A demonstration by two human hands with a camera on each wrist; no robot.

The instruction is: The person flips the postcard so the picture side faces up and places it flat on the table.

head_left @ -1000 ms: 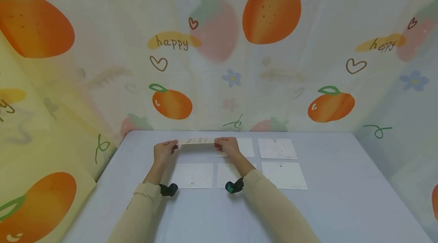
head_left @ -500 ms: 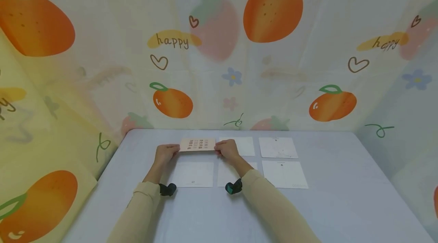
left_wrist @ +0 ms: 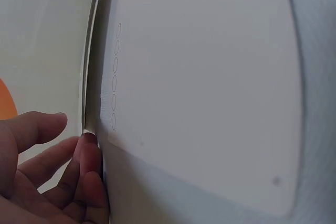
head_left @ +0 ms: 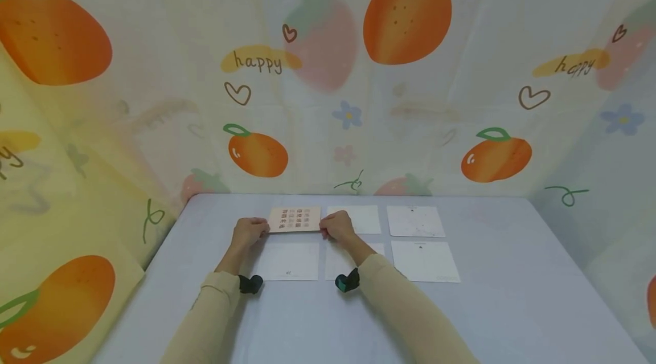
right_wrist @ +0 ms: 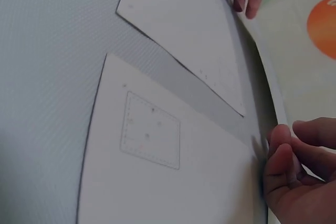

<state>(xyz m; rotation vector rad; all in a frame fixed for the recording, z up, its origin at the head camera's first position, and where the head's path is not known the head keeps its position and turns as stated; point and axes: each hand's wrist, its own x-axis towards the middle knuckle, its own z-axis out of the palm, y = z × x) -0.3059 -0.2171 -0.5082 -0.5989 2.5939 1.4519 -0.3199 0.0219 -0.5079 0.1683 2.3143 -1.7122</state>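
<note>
A pale pink postcard (head_left: 294, 219) with columns of printed characters lies at a slight tilt at the back left, close over the table. My left hand (head_left: 250, 229) holds it at the near left corner; in the left wrist view its fingertips meet the card's edge (left_wrist: 87, 93), with the thumb a little off it. At the opposite corner my right hand (head_left: 338, 225) pinches the card, the thumb and curled fingers close together in the right wrist view. In front of it is a white postcard (head_left: 288, 261) with a row of small ovals.
Several more white postcards lie in two rows: one at the back middle (head_left: 365, 219), one at the back right (head_left: 416, 221), one at the front right (head_left: 426, 261). A front middle postcard (head_left: 338, 256) is partly covered by the right arm. A fruit-print cloth (head_left: 430, 102) hangs behind the table.
The pink postcard has tipped from nearly edge-on to nearly flat, its near edge coming down and toward me. Both hands have lowered slightly with it.
</note>
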